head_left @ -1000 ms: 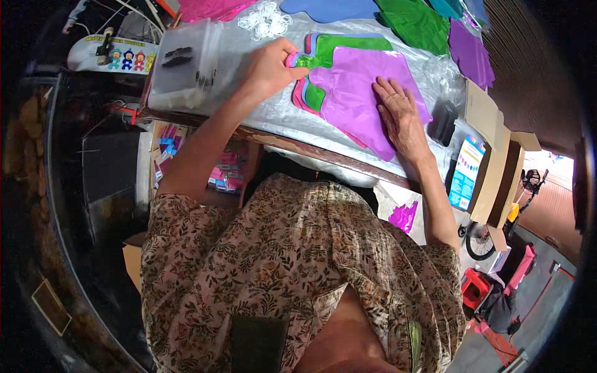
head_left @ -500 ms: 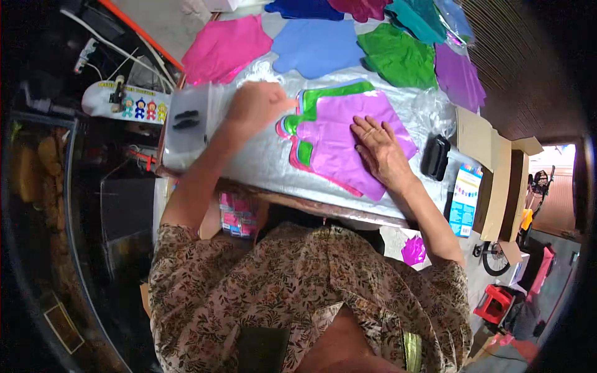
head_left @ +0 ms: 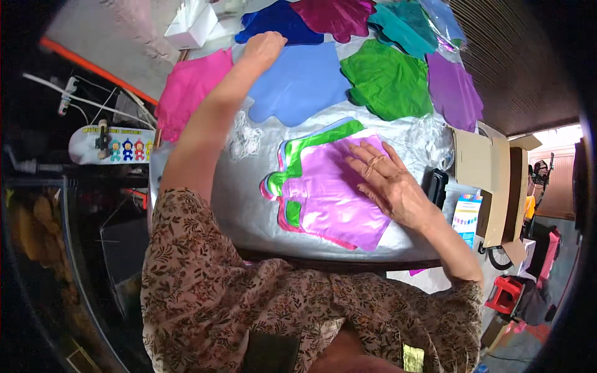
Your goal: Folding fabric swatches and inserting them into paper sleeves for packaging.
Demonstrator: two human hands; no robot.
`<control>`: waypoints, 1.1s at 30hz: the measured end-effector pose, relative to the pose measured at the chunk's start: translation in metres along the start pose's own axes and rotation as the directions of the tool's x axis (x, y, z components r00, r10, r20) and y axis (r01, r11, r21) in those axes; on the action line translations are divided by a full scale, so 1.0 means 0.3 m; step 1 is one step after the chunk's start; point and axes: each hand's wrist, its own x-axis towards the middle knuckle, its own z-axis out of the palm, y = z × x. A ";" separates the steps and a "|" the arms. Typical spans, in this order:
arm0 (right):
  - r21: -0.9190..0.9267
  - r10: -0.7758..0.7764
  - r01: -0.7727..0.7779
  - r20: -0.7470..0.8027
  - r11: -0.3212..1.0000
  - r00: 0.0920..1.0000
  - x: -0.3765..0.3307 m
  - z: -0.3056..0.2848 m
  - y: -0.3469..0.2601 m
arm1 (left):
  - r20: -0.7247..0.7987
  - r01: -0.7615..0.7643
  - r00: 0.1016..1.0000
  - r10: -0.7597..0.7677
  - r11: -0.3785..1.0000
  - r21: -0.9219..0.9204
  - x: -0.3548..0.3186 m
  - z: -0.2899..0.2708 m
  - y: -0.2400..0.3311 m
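Head view: right grip (head_left: 392, 186) spread open over foil stack (head_left: 329, 199), likely steadying it; left grip (head_left: 264, 51) by navy foil (head_left: 283, 22), can't tell if pinching.

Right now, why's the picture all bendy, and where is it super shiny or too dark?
In the head view, the fisheye lens bends edges toward the black rim; in that same view, the purple sheet and silvery table cover shine, the bright opening at right glares nearly white, and the lower left is murky.
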 end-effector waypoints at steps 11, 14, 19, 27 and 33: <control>0.164 -0.205 0.221 -0.111 0.961 0.972 0.447 0.071 0.339 | 0.075 0.246 0.969 -0.235 0.933 -0.264 0.110 -0.020 -0.109; 0.005 -0.200 0.204 -0.193 0.979 0.961 0.633 0.139 0.412 | 0.184 0.325 0.944 -0.276 0.877 -0.353 0.131 0.001 -0.156; -0.336 -0.177 0.060 -0.330 0.940 0.927 0.879 0.249 0.457 | 0.239 0.338 0.937 -0.256 0.839 -0.427 0.160 -0.009 -0.147; -0.597 -0.030 -0.118 -0.232 0.793 0.972 0.950 0.313 0.375 | 0.051 0.303 0.944 -0.326 0.796 -0.523 0.177 -0.036 -0.180; -0.394 0.104 -0.207 -0.268 0.896 0.958 1.055 0.309 0.380 | -0.070 -0.066 0.996 0.046 0.948 -0.311 0.193 -0.043 -0.144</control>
